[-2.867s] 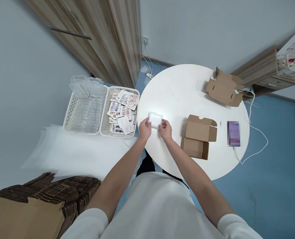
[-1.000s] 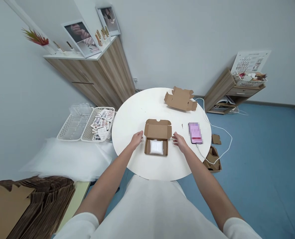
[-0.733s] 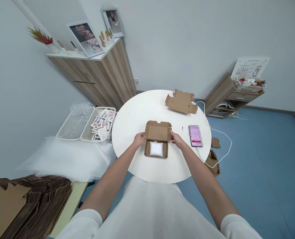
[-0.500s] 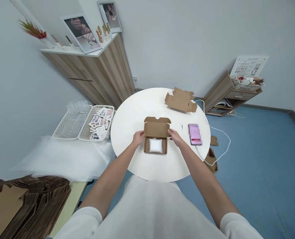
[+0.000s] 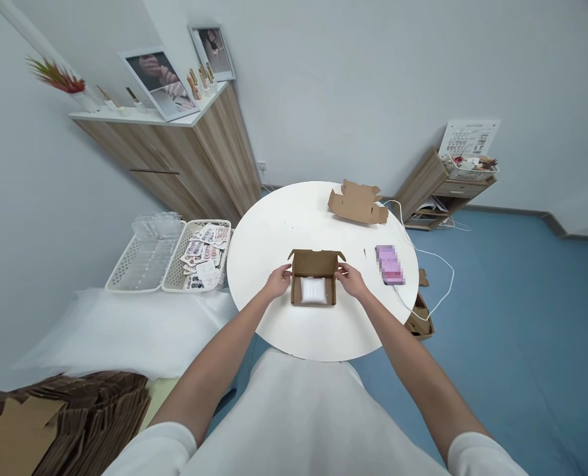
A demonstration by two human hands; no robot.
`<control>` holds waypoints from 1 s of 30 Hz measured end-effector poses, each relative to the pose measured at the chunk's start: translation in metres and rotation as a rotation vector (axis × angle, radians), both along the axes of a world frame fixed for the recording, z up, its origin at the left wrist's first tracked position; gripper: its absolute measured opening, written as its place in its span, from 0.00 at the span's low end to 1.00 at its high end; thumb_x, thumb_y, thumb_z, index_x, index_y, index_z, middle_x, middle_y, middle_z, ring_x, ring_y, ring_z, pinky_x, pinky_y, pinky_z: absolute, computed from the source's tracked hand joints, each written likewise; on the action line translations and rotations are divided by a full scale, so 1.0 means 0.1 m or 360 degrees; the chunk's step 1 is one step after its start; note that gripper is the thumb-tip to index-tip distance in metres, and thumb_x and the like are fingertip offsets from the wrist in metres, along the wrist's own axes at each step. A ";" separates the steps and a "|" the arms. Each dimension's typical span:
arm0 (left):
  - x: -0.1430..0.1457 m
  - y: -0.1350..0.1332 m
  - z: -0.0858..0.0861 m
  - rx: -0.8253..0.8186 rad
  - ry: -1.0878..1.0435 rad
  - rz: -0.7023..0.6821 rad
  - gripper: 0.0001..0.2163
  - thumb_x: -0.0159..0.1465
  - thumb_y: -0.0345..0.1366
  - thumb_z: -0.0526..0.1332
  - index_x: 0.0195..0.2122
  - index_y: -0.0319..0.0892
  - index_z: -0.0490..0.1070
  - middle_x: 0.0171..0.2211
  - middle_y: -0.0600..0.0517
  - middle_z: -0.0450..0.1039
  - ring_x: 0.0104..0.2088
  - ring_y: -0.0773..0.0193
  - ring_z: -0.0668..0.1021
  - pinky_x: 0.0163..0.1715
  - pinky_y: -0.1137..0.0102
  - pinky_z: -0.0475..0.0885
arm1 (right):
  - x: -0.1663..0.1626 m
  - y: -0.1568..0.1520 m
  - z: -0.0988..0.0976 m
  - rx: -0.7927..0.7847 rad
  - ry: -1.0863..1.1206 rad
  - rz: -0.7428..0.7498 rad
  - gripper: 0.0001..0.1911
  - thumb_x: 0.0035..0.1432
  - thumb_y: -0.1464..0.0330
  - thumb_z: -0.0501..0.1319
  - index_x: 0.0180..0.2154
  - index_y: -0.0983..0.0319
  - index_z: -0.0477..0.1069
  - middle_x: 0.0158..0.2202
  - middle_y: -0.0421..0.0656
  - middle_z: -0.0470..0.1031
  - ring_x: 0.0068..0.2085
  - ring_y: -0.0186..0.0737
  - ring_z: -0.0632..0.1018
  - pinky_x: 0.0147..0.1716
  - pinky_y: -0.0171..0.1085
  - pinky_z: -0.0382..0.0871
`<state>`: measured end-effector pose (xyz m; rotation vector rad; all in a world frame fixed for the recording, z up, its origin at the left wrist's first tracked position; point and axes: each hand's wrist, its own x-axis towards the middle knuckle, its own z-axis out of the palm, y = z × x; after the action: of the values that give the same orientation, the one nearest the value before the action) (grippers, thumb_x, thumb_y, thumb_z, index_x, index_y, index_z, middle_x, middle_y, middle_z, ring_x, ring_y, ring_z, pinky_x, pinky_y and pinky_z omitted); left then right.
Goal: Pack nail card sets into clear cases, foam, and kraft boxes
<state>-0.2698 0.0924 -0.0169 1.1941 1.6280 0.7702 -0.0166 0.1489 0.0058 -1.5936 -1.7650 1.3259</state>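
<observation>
A small brown cardboard box (image 5: 315,262) stands on the white round table (image 5: 269,225), its lid raised and tilted partly forward. Inside lies a white packet (image 5: 313,290) that looks like bubble wrap. My left hand (image 5: 279,281) grips the left edge of the lid, fingers at its side flap. On the opposite side, my right hand (image 5: 350,279) holds the lid's right edge, with thumb and fingers closed on it.
An unfolded cardboard box (image 5: 357,202) lies at the table's back right. A phone (image 5: 390,264) with a white cable rests on the right. White baskets (image 5: 172,264), one with printed cards, stand left, above translucent sheets (image 5: 125,334) and stacked flat cardboard (image 5: 96,423).
Both hands have swung the lid further up and forward over the box, so its inner face is more foreshortened. The camera view has shifted slightly.
</observation>
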 end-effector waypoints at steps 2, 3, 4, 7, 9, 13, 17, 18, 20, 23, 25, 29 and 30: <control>-0.03 -0.05 0.01 -0.0006 -0.0072 -0.0084 0.25 0.53 0.26 0.51 0.55 0.42 0.57 0.43 0.47 0.71 0.43 0.64 0.72 0.44 0.68 0.65 | 0.00 -0.08 0.00 -0.0031 0.0030 0.0007 0.25 0.47 0.70 0.55 0.50 0.58 0.60 0.37 0.41 0.71 0.32 0.34 0.71 0.33 0.36 0.66; -0.04 -0.07 0.02 -0.0001 -0.0121 -0.0123 0.26 0.53 0.25 0.50 0.55 0.42 0.56 0.43 0.47 0.70 0.43 0.64 0.72 0.45 0.67 0.64 | 0.01 -0.12 0.00 -0.0048 0.0051 0.0018 0.27 0.47 0.71 0.56 0.51 0.57 0.59 0.38 0.42 0.71 0.32 0.34 0.71 0.32 0.35 0.66; -0.05 -0.10 0.03 0.0005 -0.0170 -0.0160 0.27 0.53 0.24 0.50 0.56 0.42 0.55 0.44 0.47 0.70 0.44 0.64 0.72 0.46 0.67 0.64 | 0.02 -0.16 0.00 -0.0064 0.0073 0.0030 0.29 0.46 0.73 0.55 0.52 0.57 0.57 0.38 0.42 0.70 0.32 0.34 0.71 0.32 0.35 0.66; -0.08 -0.18 0.07 -0.0068 -0.0266 -0.0197 0.25 0.54 0.26 0.48 0.55 0.45 0.57 0.47 0.48 0.68 0.43 0.64 0.72 0.45 0.67 0.65 | 0.07 -0.30 0.01 -0.0103 0.0155 0.0082 0.31 0.45 0.76 0.53 0.53 0.55 0.56 0.39 0.41 0.70 0.34 0.35 0.72 0.35 0.37 0.65; -0.12 -0.24 0.09 -0.0196 -0.0313 -0.0192 0.22 0.57 0.31 0.47 0.53 0.45 0.59 0.49 0.48 0.67 0.43 0.63 0.73 0.42 0.68 0.66 | 0.12 -0.40 0.03 -0.0161 0.0247 0.0144 0.30 0.45 0.76 0.51 0.52 0.55 0.58 0.41 0.41 0.70 0.36 0.35 0.73 0.38 0.39 0.64; -0.21 -0.36 0.13 -0.0417 -0.0470 -0.0194 0.23 0.61 0.47 0.39 0.50 0.44 0.63 0.50 0.47 0.65 0.44 0.60 0.73 0.36 0.69 0.68 | 0.21 -0.59 0.08 -0.0426 0.0351 0.0131 0.27 0.46 0.74 0.50 0.50 0.54 0.62 0.46 0.41 0.68 0.41 0.36 0.73 0.42 0.39 0.63; -0.20 -0.46 0.15 -0.0482 -0.0439 -0.0291 0.26 0.57 0.56 0.43 0.48 0.46 0.65 0.50 0.47 0.66 0.43 0.59 0.73 0.34 0.70 0.67 | 0.23 -0.75 0.14 -0.0673 0.0449 0.0007 0.21 0.52 0.64 0.49 0.49 0.55 0.63 0.48 0.43 0.67 0.42 0.38 0.73 0.40 0.38 0.65; -0.18 -0.48 0.15 -0.0448 -0.0386 -0.0311 0.26 0.56 0.56 0.47 0.48 0.46 0.65 0.50 0.47 0.66 0.43 0.59 0.73 0.34 0.70 0.67 | 0.22 -0.78 0.14 -0.0698 0.0467 -0.0026 0.22 0.53 0.61 0.49 0.50 0.56 0.63 0.48 0.44 0.67 0.42 0.38 0.73 0.40 0.38 0.66; -0.12 -0.52 0.11 -0.0318 -0.0246 -0.0336 0.25 0.53 0.53 0.54 0.48 0.45 0.64 0.49 0.46 0.67 0.43 0.59 0.72 0.35 0.70 0.66 | 0.16 -0.85 0.11 -0.0678 0.0423 -0.0089 0.25 0.52 0.56 0.51 0.51 0.58 0.61 0.47 0.46 0.68 0.40 0.38 0.73 0.38 0.37 0.67; -0.02 -0.58 0.01 -0.0152 0.0072 -0.0277 0.29 0.49 0.47 0.61 0.50 0.41 0.61 0.47 0.44 0.67 0.44 0.57 0.71 0.38 0.70 0.66 | 0.05 -0.94 -0.02 -0.0485 0.0206 -0.0218 0.30 0.46 0.58 0.58 0.51 0.60 0.59 0.43 0.46 0.69 0.38 0.38 0.73 0.36 0.37 0.67; 0.04 -0.62 -0.06 -0.0135 0.0295 -0.0210 0.32 0.48 0.45 0.62 0.53 0.39 0.58 0.48 0.42 0.66 0.44 0.56 0.71 0.39 0.69 0.65 | -0.01 -1.00 -0.15 -0.0315 0.0026 -0.0332 0.30 0.45 0.61 0.59 0.51 0.60 0.58 0.41 0.45 0.69 0.35 0.37 0.73 0.36 0.38 0.67; 0.10 -0.74 -0.16 -0.0085 0.0673 -0.0174 0.29 0.52 0.43 0.59 0.54 0.39 0.55 0.50 0.42 0.63 0.49 0.55 0.67 0.43 0.67 0.62 | -0.08 -1.09 -0.34 -0.0064 -0.0166 -0.0407 0.27 0.47 0.62 0.56 0.50 0.62 0.58 0.42 0.47 0.67 0.39 0.40 0.73 0.39 0.40 0.66; 0.11 -0.78 -0.17 -0.0031 0.0754 -0.0183 0.27 0.53 0.42 0.57 0.54 0.40 0.55 0.51 0.42 0.62 0.51 0.54 0.66 0.45 0.65 0.61 | -0.08 -1.12 -0.37 -0.0012 -0.0180 -0.0402 0.27 0.47 0.63 0.56 0.50 0.63 0.58 0.44 0.48 0.67 0.42 0.42 0.72 0.42 0.40 0.65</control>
<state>-0.2585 0.0147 -0.0336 1.5217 1.9171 0.4134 -0.0245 0.0372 -0.0314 -1.8572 -1.5584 1.1447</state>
